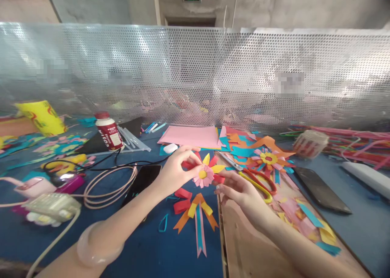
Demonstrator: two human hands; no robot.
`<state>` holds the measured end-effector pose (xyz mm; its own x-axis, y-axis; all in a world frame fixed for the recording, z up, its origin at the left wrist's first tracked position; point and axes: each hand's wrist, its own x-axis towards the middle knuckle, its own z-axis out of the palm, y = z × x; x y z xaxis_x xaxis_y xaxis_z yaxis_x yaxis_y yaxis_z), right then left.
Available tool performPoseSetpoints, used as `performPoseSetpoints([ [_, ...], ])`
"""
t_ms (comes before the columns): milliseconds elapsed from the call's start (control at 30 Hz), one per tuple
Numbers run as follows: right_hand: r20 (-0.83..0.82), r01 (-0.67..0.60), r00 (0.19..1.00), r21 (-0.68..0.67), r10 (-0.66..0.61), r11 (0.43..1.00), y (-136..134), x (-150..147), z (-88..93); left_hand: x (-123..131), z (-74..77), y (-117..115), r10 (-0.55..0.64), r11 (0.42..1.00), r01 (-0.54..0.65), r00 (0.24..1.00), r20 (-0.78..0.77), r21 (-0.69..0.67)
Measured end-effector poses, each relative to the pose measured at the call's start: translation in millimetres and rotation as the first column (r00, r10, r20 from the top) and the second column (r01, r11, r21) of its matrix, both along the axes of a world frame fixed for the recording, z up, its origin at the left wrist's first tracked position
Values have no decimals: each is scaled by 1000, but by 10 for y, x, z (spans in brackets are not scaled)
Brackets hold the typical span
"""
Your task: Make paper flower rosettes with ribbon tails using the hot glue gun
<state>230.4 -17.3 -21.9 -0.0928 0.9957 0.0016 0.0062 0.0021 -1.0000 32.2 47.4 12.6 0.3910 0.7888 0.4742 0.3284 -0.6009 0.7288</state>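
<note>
A paper flower point(203, 176) with pink petals, a yellow centre, yellow pointed pieces and red loops is held up over the table. My left hand point(179, 166) pinches its left side between thumb and fingers. On the right, my right hand point(236, 188) has its fingers closed at a red loop of the same flower. Below both hands lies a paper ribbon piece point(198, 217) with orange, yellow, pink and blue tails. Loose red paper loops point(183, 200) lie beside it, with a small blue loop point(163, 223) to the left.
Scissors point(257, 178) lie beyond my right hand, near a finished paper flower point(268, 159). Phones point(323, 188), paper scraps point(307, 219), pink sheets point(190, 135), a bottle point(109, 131) and coiled cables point(109, 188) surround the work. A perforated metal screen point(195, 74) stands behind.
</note>
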Motion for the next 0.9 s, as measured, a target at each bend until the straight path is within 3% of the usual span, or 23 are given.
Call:
performPoseSetpoints([
  [300, 60, -58, 997, 126, 50, 990, -16, 58, -19, 23, -38, -101, -61, 971, 47, 997, 53, 237],
  [400, 195, -31, 980, 295, -28, 955, -22, 86, -26, -1, -41, -155, -85, 929, 84, 996, -13, 360],
  [500, 389, -35, 882, 616, -266, 787, -24, 117, -26, -14, -1, -229, -148, 801, 190, 982, -119, 567],
  [600, 440, -80, 773, 782, -457, 618, -58, 141, -30, 26, 63, -360, -276, 734, 315, 948, -160, 602],
  [700, 438, -113, 704, 847, -560, 520, -130, 153, -12, 94, 90, -540, -374, 718, 373, 919, -126, 588],
  [833, 417, -180, 675, 893, -609, 412, -216, 160, 61, 129, 91, -683, -314, 706, 288, 946, -79, 647],
  [900, 415, -206, 681, 899, -604, 386, -236, 162, 91, 116, 119, -671, -313, 642, 311, 941, -131, 701],
])
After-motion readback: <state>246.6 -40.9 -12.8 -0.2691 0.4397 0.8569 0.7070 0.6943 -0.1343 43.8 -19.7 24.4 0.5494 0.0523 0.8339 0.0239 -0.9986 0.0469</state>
